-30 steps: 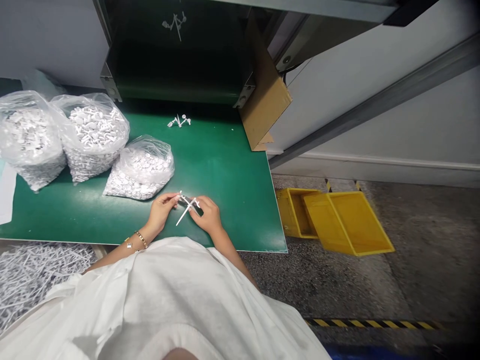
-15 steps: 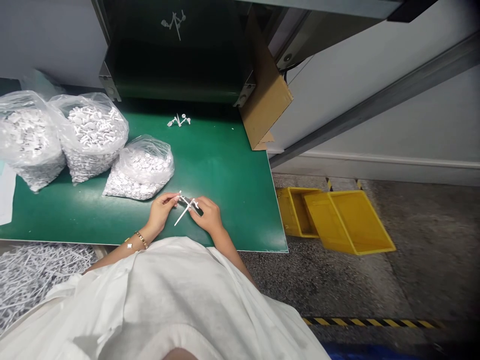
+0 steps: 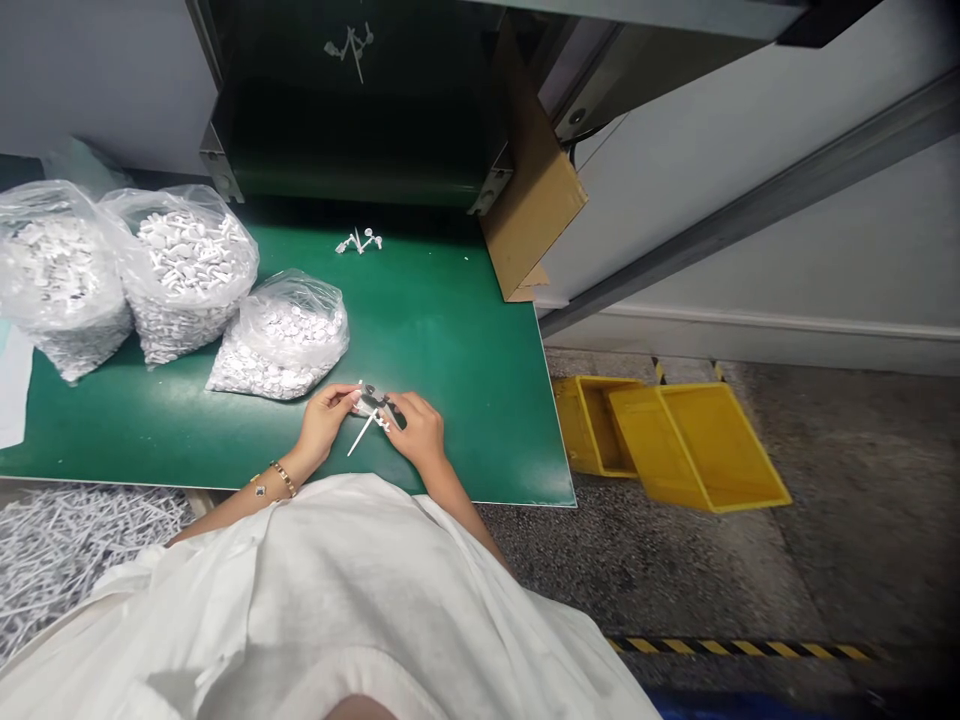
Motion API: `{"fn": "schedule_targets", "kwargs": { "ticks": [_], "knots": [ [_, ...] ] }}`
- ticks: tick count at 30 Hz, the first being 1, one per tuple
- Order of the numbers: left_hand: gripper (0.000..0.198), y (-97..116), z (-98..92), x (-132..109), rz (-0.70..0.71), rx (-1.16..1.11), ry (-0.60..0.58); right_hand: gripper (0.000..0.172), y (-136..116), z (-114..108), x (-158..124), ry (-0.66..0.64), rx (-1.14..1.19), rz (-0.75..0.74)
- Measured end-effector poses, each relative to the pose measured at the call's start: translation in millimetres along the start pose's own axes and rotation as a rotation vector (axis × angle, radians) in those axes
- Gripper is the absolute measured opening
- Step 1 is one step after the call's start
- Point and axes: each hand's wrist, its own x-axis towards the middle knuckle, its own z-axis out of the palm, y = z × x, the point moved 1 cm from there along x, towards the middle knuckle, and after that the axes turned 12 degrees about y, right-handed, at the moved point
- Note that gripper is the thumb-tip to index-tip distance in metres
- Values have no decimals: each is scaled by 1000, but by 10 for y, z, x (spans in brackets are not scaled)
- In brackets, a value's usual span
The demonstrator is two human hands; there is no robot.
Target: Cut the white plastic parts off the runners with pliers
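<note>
My left hand [image 3: 322, 420] and my right hand [image 3: 416, 432] hold a white moulded plastic sprue [image 3: 371, 405] between their fingers, just above the green bench mat [image 3: 450, 400]. A thin stem of it points down and left. A dark item shows under my right fingers, too hidden to identify. Another small white sprue [image 3: 358, 242] lies farther up the mat. The nearest transparent bag of white plastic pieces [image 3: 281, 345] sits to the left of my left hand, not touching it.
Two fuller bags [image 3: 184, 275] stand at the left. A dark green conveyor [image 3: 352, 130] and cardboard flap [image 3: 534, 175] lie beyond the mat. White runners [image 3: 75, 550] are heaped on the floor at left; yellow crates [image 3: 697, 445] sit on the floor at right.
The sprue has turned between my hands, its stem now lower and more slanted. My hands have drawn slightly closer together.
</note>
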Motion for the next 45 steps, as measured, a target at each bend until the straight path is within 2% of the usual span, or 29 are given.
{"fn": "schedule_targets", "kwargs": {
  "ticks": [4,6,8,10,12,14,17,20,21,23,25,27,29,30,31,32,34,35,36,37,39,42,45],
  "knots": [
    [30,-4,6,-36,13,1,9,23,5,6,13,18,5,34],
    [25,80,10,-76,107,49,2,22,6,7,12,27,25,25],
    [17,247,-5,-106,313,144,-28,21,8,11,10,32,31,11],
    [12,482,-65,-112,582,264,-58,20,13,18,7,24,12,-4],
    [11,744,-186,-96,859,399,-37,21,21,28,4,11,-14,-28],
    [14,998,-356,-70,1118,536,74,22,28,38,0,6,-35,-52],
    [14,1321,-625,-12,1387,665,374,21,29,48,-2,-1,-67,-78],
    [10,1581,-824,121,1431,687,702,20,18,48,3,-4,-93,-99],
    [12,1653,-870,190,1406,702,766,20,14,47,5,-2,-98,-104],
    [18,1764,-935,351,1336,771,790,20,7,44,7,1,-98,-114],
    [28,1799,-968,494,1258,856,738,20,5,43,5,1,-93,-118],
    [34,1733,-960,551,1228,895,724,20,5,45,1,0,-92,-118],
    [30,1556,-889,488,1269,895,714,20,8,49,-2,2,-94,-113],
    [26,1429,-826,414,1311,897,665,20,10,51,-3,4,-92,-107],
    [24,1282,-745,320,1359,902,559,20,14,52,-3,10,-87,-98],
    [24,1119,-651,212,1410,915,374,21,20,52,-2,20,-79,-87],
    [26,773,-456,-19,1467,979,-95,22,35,51,2,51,-58,-50],
    [28,608,-374,-126,1480,1026,-279,22,45,49,4,70,-46,-26],
    [30,459,-308,-216,1470,1067,-423,23,54,47,5,90,-35,0],
    [32,332,-261,-284,1445,1095,-509,23,62,46,6,107,-26,25],
    [37,151,-217,-351,1374,1134,-554,24,72,42,7,123,-15,50],
    [34,48,-232,-322,1253,1144,-462,25,78,40,3,107,-22,34],
    [25,55,-274,-270,1122,1085,-386,28,94,37,-11,86,-38,18]
  ]
}}
